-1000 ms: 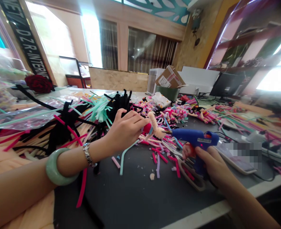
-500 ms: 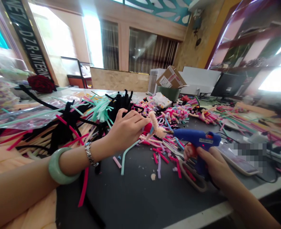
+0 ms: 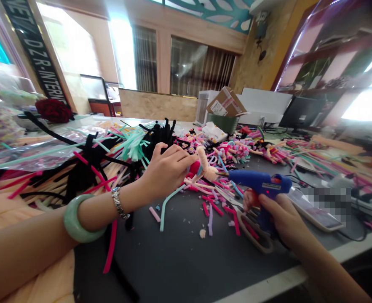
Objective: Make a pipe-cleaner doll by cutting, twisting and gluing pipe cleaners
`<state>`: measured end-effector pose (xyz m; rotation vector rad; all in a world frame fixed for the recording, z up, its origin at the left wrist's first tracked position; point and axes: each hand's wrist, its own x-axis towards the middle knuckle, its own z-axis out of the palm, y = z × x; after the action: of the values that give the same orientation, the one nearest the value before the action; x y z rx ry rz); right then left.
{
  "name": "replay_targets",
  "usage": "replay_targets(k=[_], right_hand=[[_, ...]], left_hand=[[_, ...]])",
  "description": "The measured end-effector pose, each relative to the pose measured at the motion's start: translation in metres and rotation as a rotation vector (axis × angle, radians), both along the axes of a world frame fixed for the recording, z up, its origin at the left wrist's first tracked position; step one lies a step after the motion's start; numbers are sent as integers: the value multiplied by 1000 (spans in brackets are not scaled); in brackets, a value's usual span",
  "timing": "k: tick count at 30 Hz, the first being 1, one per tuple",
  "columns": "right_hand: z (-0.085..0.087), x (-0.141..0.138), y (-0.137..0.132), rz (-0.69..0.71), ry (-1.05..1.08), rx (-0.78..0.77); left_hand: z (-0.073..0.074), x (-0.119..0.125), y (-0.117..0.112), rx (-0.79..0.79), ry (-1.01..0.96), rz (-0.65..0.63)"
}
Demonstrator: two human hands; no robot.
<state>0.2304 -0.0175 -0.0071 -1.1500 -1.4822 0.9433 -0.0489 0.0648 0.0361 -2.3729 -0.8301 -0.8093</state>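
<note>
My left hand (image 3: 167,170) is closed round a small pipe-cleaner figure (image 3: 204,164), peach coloured with a red part by my fingers. A green bangle and a metal bracelet sit on that wrist. My right hand (image 3: 279,216) grips a blue hot glue gun (image 3: 260,183) by its handle, a finger on the orange trigger. The gun's nozzle points left and touches or nearly touches the figure's lower end. Both are held just above the dark table (image 3: 179,261).
Heaps of pipe cleaners (image 3: 116,153) in black, mint, pink and peach cover the table's left and back. Cut scraps (image 3: 217,208) lie under the hands. Scissors (image 3: 255,237) lie below the glue gun, a phone (image 3: 315,210) to its right. A cardboard box (image 3: 225,103) and monitor (image 3: 301,113) stand behind.
Almost nothing has moved. Both hands keep their grips, and the glue gun's nozzle stays at the figure; the view has shifted slightly.
</note>
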Motion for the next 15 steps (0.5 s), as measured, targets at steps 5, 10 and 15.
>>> replay_targets(k=[5,10,15], right_hand=[[4,-1,-1,-45,-82,21],[8,-5,-2,-105,-116,5],[9,2,7,-244,-98,-6]], left_hand=[[0,-1,1,-8,-4,-1],[-2,-2,3,-9,10,5],[-1,-4,7,-40,7,34]])
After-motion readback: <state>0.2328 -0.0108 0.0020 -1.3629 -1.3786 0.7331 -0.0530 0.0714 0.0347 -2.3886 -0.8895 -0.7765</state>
